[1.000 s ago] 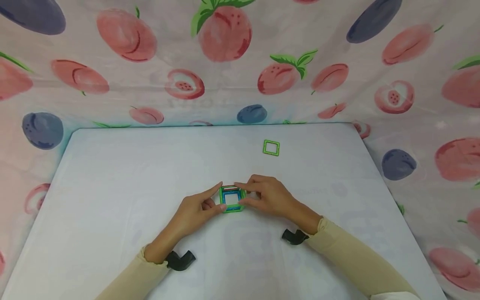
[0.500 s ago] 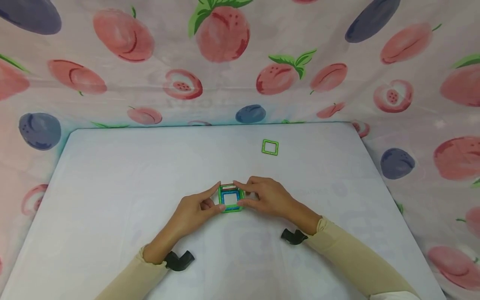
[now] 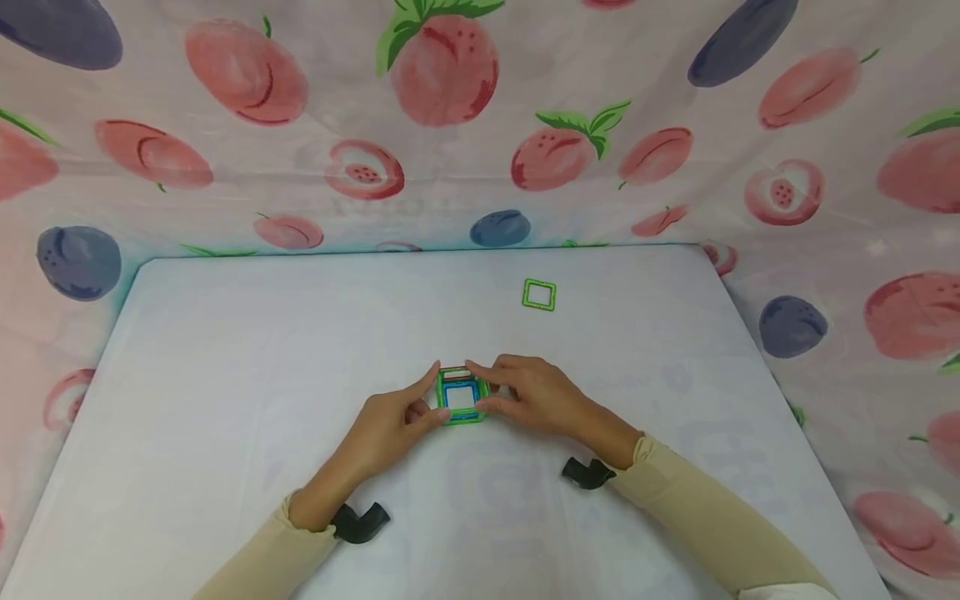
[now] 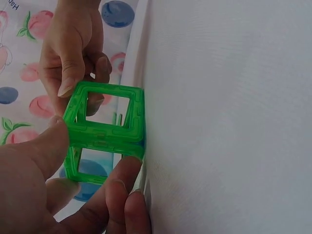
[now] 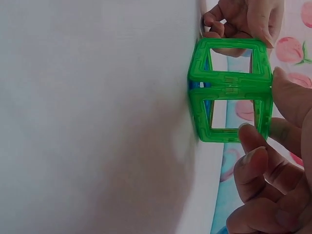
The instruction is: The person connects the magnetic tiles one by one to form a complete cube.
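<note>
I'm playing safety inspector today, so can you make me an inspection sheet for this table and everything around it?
Surface: white table, with faint marks showing.
Job's things: a boxy frame build, green and blue with a bit of red, seeming to rest on the table.
Clutter: one loose green square frame, lying flat beyond the hands.
Hands: the left hand holds the build's left side with thumb and finger; the right hand holds its right side.
Cables: nothing seen.
Surroundings: fruit-print cloth behind and at both sides.
</note>
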The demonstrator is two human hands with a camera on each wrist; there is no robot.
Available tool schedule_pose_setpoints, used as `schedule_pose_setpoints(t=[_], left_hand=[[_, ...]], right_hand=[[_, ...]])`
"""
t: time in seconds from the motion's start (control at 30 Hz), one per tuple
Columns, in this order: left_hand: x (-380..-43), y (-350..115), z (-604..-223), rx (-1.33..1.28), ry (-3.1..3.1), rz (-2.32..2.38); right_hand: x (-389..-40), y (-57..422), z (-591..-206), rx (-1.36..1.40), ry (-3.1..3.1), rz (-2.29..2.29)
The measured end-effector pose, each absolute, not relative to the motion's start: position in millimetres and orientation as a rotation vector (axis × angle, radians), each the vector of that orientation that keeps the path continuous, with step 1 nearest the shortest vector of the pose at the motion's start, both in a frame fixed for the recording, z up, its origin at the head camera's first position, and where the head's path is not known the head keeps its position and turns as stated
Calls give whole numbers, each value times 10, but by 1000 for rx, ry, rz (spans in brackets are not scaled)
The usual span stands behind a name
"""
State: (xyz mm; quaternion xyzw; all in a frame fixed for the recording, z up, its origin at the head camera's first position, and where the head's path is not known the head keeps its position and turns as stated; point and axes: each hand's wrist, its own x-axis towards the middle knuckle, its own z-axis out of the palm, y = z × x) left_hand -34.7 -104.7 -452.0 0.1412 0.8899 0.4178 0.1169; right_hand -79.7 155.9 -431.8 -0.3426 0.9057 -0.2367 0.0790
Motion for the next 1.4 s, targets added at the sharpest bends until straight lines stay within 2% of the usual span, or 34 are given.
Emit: schedule_pose_setpoints(t=[1.4], left_hand=[[-351, -1059, -4579, 419, 2618, 1255]], right_hand=[[-807, 1589, -4417, -974, 2688, -767]])
